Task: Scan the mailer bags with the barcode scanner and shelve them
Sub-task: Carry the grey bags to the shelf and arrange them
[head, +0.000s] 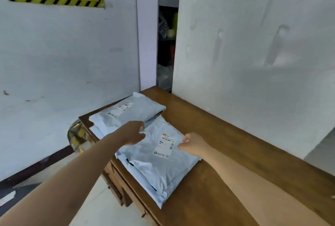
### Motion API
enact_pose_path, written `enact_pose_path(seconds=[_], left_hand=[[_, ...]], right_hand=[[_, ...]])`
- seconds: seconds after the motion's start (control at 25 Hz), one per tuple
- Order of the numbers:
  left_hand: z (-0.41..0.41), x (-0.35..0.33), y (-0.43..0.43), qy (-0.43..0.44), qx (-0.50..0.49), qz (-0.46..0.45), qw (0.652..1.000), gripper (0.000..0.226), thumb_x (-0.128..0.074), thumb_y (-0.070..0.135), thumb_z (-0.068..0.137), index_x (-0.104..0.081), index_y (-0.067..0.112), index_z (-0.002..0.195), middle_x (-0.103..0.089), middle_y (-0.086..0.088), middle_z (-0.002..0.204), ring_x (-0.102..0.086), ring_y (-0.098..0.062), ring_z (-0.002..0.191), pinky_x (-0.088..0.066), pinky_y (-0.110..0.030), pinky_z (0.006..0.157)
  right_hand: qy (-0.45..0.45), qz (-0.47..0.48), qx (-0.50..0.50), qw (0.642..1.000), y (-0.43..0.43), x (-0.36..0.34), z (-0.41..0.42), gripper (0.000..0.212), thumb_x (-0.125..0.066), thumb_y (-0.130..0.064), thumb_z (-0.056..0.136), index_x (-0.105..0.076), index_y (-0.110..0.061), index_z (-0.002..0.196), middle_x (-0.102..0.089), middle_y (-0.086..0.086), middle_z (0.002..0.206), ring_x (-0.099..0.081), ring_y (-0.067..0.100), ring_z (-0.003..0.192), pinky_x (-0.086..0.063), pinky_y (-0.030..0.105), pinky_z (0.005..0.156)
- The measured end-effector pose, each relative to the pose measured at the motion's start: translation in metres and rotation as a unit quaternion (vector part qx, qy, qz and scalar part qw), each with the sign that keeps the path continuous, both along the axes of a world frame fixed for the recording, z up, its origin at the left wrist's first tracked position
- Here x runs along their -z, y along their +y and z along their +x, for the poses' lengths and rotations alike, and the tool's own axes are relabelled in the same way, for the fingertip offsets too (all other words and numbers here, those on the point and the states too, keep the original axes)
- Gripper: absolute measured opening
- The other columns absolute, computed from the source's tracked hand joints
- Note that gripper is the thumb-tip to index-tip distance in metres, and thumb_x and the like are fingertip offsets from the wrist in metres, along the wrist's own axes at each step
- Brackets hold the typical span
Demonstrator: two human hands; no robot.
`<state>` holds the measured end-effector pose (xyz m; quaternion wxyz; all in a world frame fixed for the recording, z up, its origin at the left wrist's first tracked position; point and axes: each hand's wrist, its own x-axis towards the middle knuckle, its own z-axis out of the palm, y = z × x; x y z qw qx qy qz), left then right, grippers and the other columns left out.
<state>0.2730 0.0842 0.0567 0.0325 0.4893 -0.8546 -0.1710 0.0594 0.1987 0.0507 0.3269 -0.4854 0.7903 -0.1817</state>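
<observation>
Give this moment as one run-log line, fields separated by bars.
left hand: grips near mailer bag | right hand: curled at its edge | scanner: unseen

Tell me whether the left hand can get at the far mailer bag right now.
Probably yes: the left hand is right by the near edge of the far mailer bag, with nothing lying on it or between them.

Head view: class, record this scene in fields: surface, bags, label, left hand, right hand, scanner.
surface: wooden table
bags: near bag atop a stack; far bag behind it
label: on near bag, facing up
left hand: fingers curled at near bag's far corner, seemingly gripping it
right hand: fingers curled beside the label; grip unclear
scanner: not in view
</observation>
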Motion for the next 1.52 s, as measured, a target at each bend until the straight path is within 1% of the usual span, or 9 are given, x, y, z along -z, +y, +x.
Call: enact_pose_path(seconds=[0.12, 0.28, 0.52, 0.64, 0.76, 0.96, 1.16, 1.28, 1.52], left_hand=[[-0.004, 0.06, -0.074, -0.068, 0.043, 0.058, 0.995, 0.047, -0.048, 0.032, 0.094, -0.038, 0.013, 0.137, -0.041, -0.01, 0.141, -0.043, -0.025, 0.128, -0.035, -0.031, 0.104], [-0.016, 0.108, -0.12, -0.143, 0.093, 0.131, 0.977, 0.063, -0.047, 0.043, 0.093, -0.029, 0.005, 0.14, -0.042, -0.015, 0.142, -0.043, -0.029, 0.13, -0.037, -0.036, 0.106], [-0.044, 0.136, -0.133, -0.067, 0.057, 0.243, 0.966, 0.098, -0.069, 0.045, 0.076, -0.014, 0.002, 0.145, -0.049, -0.005, 0.132, -0.056, -0.028, 0.116, -0.046, -0.03, 0.089], [-0.047, 0.157, -0.142, -0.123, 0.117, 0.245, 0.955, 0.055, -0.066, 0.054, 0.065, -0.056, 0.02, 0.107, -0.063, 0.001, 0.107, -0.062, -0.022, 0.106, -0.051, -0.03, 0.088], [-0.053, 0.153, -0.14, -0.097, 0.087, 0.273, 0.953, 0.037, -0.07, 0.049, 0.062, -0.049, 0.021, 0.073, -0.061, -0.001, 0.093, -0.062, -0.018, 0.09, -0.054, -0.034, 0.086], [-0.049, 0.155, -0.147, -0.033, -0.066, 0.475, 0.877, 0.085, -0.086, 0.046, 0.05, -0.049, 0.008, 0.117, -0.056, -0.003, 0.098, -0.053, -0.016, 0.074, -0.042, -0.027, 0.063], [-0.044, 0.147, -0.132, 0.077, -0.05, 0.547, 0.832, 0.025, -0.079, 0.015, 0.071, -0.059, 0.012, 0.086, -0.069, -0.001, 0.081, -0.063, -0.015, 0.074, -0.046, -0.025, 0.061], [-0.052, 0.118, -0.117, 0.153, 0.001, 0.655, 0.74, 0.043, -0.078, 0.017, 0.069, -0.065, 0.009, 0.11, -0.076, -0.008, 0.095, -0.071, -0.024, 0.092, -0.055, -0.033, 0.077], [-0.118, 0.057, -0.041, 0.222, 0.022, 0.674, 0.704, 0.048, -0.079, 0.029, 0.066, -0.068, 0.009, 0.107, -0.072, -0.017, 0.104, -0.066, -0.036, 0.103, -0.05, -0.047, 0.094]], right_hand=[[-0.076, 0.104, 0.148, 0.981, -0.03, 0.055, 0.008, 0.028, -0.061, -0.034, 0.086, -0.052, -0.01, 0.075, -0.047, -0.002, 0.069, -0.046, 0.008, 0.058, -0.032, 0.019, 0.046], [-0.124, 0.16, 0.266, 0.943, -0.058, 0.099, 0.023, 0.057, -0.067, -0.051, 0.078, -0.049, -0.012, 0.115, -0.058, -0.001, 0.105, -0.059, 0.015, 0.095, -0.049, 0.023, 0.074], [-0.254, 0.011, 0.543, 0.8, -0.059, 0.168, 0.029, 0.105, -0.09, -0.05, 0.047, -0.042, -0.004, 0.129, -0.063, 0.006, 0.113, -0.063, 0.024, 0.101, -0.053, 0.036, 0.088], [-0.359, -0.019, 0.591, 0.722, -0.045, 0.168, 0.025, 0.082, -0.092, -0.045, 0.046, -0.062, -0.006, 0.112, -0.072, 0.009, 0.102, -0.069, 0.028, 0.092, -0.056, 0.043, 0.086], [-0.44, 0.0, 0.54, 0.718, -0.036, 0.161, 0.022, 0.058, -0.09, -0.033, 0.058, -0.07, -0.01, 0.108, -0.077, 0.009, 0.098, -0.07, 0.028, 0.096, -0.055, 0.042, 0.089], [-0.498, -0.068, 0.53, 0.683, -0.023, 0.148, 0.032, 0.038, -0.075, -0.017, 0.076, -0.069, -0.004, 0.112, -0.073, 0.018, 0.106, -0.069, 0.035, 0.095, -0.056, 0.04, 0.079], [-0.506, -0.103, 0.531, 0.672, 0.004, 0.136, 0.033, 0.06, -0.08, -0.02, 0.062, -0.067, -0.001, 0.117, -0.071, 0.023, 0.111, -0.068, 0.039, 0.1, -0.058, 0.04, 0.073], [-0.497, -0.135, 0.53, 0.674, 0.028, 0.111, 0.029, 0.06, -0.082, -0.024, 0.058, -0.069, -0.004, 0.113, -0.072, 0.021, 0.109, -0.07, 0.035, 0.091, -0.057, 0.04, 0.075], [-0.427, -0.228, 0.527, 0.699, 0.125, 0.03, -0.014, 0.064, -0.083, -0.027, 0.056, -0.068, -0.005, 0.115, -0.071, 0.022, 0.11, -0.071, 0.035, 0.089, -0.057, 0.042, 0.078]])
